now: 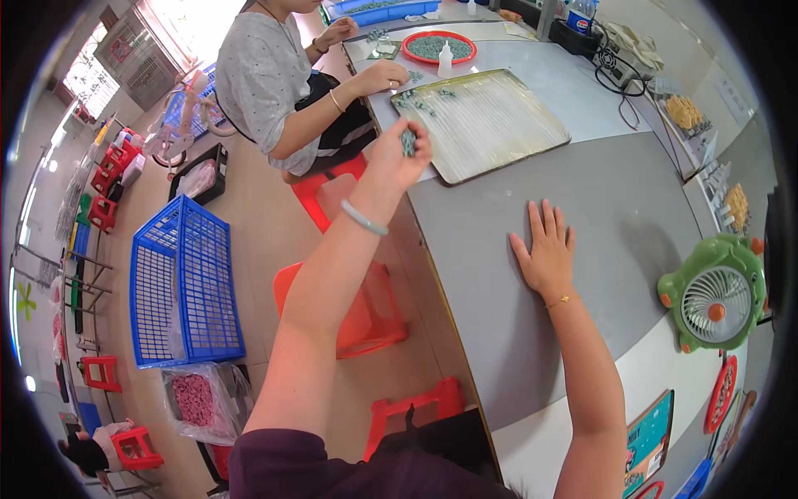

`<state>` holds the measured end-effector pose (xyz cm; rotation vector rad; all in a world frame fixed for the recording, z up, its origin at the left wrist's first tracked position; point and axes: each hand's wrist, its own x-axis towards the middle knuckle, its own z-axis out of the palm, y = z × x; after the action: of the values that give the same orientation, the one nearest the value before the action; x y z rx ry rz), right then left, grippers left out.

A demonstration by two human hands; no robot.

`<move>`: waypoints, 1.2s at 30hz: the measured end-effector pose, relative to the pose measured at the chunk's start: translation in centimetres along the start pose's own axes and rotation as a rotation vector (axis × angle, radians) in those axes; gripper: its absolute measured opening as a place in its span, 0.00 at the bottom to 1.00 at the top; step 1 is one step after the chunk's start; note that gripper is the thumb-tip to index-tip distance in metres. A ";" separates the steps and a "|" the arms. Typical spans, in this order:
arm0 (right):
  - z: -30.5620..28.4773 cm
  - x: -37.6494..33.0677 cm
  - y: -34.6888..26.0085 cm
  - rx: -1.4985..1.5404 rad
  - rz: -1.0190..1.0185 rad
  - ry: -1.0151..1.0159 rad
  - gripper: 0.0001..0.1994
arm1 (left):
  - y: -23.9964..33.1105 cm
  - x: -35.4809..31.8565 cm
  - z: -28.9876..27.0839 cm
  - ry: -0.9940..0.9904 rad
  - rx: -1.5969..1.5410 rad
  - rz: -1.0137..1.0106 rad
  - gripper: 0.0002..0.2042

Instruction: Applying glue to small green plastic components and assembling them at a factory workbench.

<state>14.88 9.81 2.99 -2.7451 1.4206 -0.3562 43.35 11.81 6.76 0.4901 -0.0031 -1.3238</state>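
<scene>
The right hand (546,254) lies palm down on the grey worktop (615,208). Its fingers (549,218) are straight, slightly spread and flat against the surface; the hand holds nothing. A thin gold bracelet (562,300) sits at the wrist.

The left hand (397,156) is raised at the worktop's left edge, just beside the near corner of the metal tray (499,125). Its fingers (416,141) are curled together and pinch a small cluster of grey-green parts (408,141). A pale bangle (363,218) circles the left wrist.

The tray is rectangular and shallow, with a ribbed floor. A few more grey-green parts (420,101) lie scattered at its far left corner. The remainder of the floor is bare.

To the right, near the worktop edge, stands a green desk fan (715,295) with a white grille.

Beyond the tray, a red round dish (439,46) holds a heap of the same parts, with a small white bottle (445,60) at its near rim.

A second person (274,79) in a grey top sits at the far left corner of the worktop, one hand (384,76) resting close to the tray's far corner.

On the floor to the left stand a blue basket (184,283) and orange stools (366,312).
</scene>
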 end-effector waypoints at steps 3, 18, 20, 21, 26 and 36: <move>0.0 1.2 0.2 -0.017 0.009 -0.010 0.31 | 0.8 4.7 2.9 0.057 -0.014 0.076 0.15; -0.6 2.2 0.6 0.088 -0.012 -0.064 0.33 | 15.7 26.0 1.6 0.212 0.311 0.274 0.21; -0.6 2.3 0.9 0.076 -0.002 -0.069 0.33 | 15.4 25.3 0.8 0.232 0.263 0.304 0.22; -0.6 2.3 0.9 0.079 -0.004 -0.075 0.33 | 15.5 25.3 0.0 0.238 0.219 0.326 0.22; -0.6 2.3 0.6 0.044 0.003 -0.087 0.34 | 15.5 23.8 -3.1 0.196 0.204 0.482 0.22; -0.4 2.3 0.2 0.040 -0.002 -0.093 0.34 | 14.5 23.2 -4.1 0.236 0.469 0.809 0.21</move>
<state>15.87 7.87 3.78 -2.6940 1.3734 -0.2503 63.92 -6.02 1.78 0.9227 -0.2933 -0.4556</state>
